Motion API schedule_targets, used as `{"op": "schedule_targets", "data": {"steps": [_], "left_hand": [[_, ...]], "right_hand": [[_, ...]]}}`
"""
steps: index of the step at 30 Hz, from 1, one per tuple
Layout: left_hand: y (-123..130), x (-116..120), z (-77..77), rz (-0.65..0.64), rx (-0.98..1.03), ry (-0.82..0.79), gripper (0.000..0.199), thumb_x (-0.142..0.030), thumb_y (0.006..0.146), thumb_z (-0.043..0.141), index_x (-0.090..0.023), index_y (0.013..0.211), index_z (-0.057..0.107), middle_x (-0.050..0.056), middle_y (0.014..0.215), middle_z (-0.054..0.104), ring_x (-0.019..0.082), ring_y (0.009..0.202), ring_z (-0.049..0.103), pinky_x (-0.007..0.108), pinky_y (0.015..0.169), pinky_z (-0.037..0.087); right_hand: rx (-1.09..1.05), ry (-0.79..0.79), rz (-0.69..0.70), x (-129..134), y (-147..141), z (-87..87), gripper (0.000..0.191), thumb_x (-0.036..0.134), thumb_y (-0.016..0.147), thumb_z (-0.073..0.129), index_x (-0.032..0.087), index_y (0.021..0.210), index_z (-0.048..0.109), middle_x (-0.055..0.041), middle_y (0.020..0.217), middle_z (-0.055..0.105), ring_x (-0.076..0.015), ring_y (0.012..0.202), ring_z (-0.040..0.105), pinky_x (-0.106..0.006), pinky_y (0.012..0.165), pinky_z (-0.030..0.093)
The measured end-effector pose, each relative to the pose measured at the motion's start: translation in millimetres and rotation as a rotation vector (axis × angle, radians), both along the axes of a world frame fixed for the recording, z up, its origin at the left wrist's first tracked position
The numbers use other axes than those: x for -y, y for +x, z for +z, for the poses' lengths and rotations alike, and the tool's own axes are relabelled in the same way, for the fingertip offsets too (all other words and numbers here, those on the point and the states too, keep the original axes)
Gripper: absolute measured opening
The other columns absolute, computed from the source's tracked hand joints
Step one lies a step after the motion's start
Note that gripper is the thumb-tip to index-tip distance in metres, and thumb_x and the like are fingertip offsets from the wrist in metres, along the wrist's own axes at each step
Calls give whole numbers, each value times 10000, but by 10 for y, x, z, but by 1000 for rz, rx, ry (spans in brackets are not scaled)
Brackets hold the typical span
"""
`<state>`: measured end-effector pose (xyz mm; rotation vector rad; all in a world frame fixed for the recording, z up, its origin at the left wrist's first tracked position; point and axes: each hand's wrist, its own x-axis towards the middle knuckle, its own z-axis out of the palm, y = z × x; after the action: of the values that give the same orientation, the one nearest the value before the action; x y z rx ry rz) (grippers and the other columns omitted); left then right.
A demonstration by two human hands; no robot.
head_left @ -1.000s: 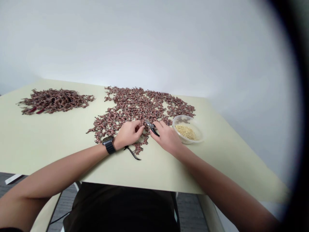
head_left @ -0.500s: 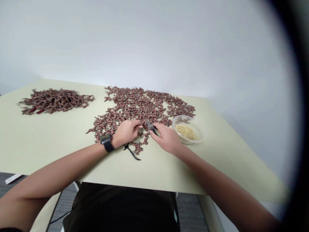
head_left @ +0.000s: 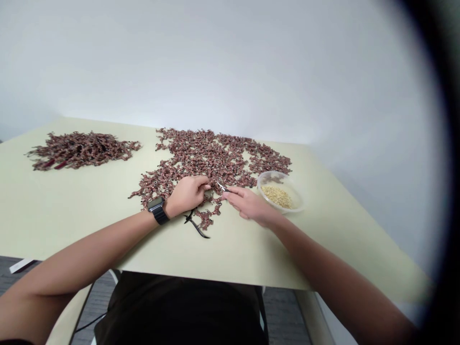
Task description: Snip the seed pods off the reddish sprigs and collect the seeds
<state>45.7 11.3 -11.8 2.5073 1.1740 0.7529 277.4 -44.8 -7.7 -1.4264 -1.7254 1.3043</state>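
left hand (head_left: pixel 187 192) curled nearly closed, fingers folded together and pressing down at the near edge of a big tangle of small reddish-brown pieces (head_left: pixel 201 155). whatever lies inside this grip hidden by the fingers, so no way to tell what is held. on the left wrist, a black watch (head_left: pixel 157 212).

right hand (head_left: pixel 248 205) lower and flatter, fingers only slightly bent and stretched toward the left hand, thumb close against them. pinched in this loose grip, a small pair of metal pliers (head_left: pixel 221 187), only the thin tip showing past the fingers, pointing at the tangle and just beside it. handles covered by the hand, and how far the tip stands open too small to tell.

between and below the hands, a thin curved black object (head_left: pixel 196 228) lying on the surface, touching the lower edge of the tangle. just right of the right fingers, a clear plastic bowl (head_left: pixel 279 192) with pale grains (head_left: pixel 276 196) at the bottom. far to the left, well apart from both hands, a second, denser pile of the same reddish-brown pieces (head_left: pixel 81 151), both heaps on a pale green tabletop (head_left: pixel 72 215).
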Motion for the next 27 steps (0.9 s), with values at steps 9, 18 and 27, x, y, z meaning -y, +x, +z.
{"op": "schedule_targets", "data": {"steps": [9,18,27], "left_hand": [[34,-5,-28,-3,179,-239,365,-377,972,478,-181,667,428,-23,611,480,121,588,426,252,602,325],[46,83,48,-11,112,-124,350,-373,996,460,-183,703,479,-20,602,496,124,558,437,274,590,294],[58,110,52,1,38,-47,321,-369,999,463,-190,733,484,-11,624,534,129,548,449,287,584,269]], "right_hand": [[408,481,-198,16,-32,-2,266,487,939,536,230,897,588,33,662,500,-151,617,481,-282,600,326],[278,383,-88,20,-64,-47,257,468,956,506,227,919,587,34,703,558,-150,639,491,-281,615,359],[-124,-78,-24,5,-76,-13,319,543,933,524,232,931,593,49,670,374,-110,538,294,-241,457,243]]}}
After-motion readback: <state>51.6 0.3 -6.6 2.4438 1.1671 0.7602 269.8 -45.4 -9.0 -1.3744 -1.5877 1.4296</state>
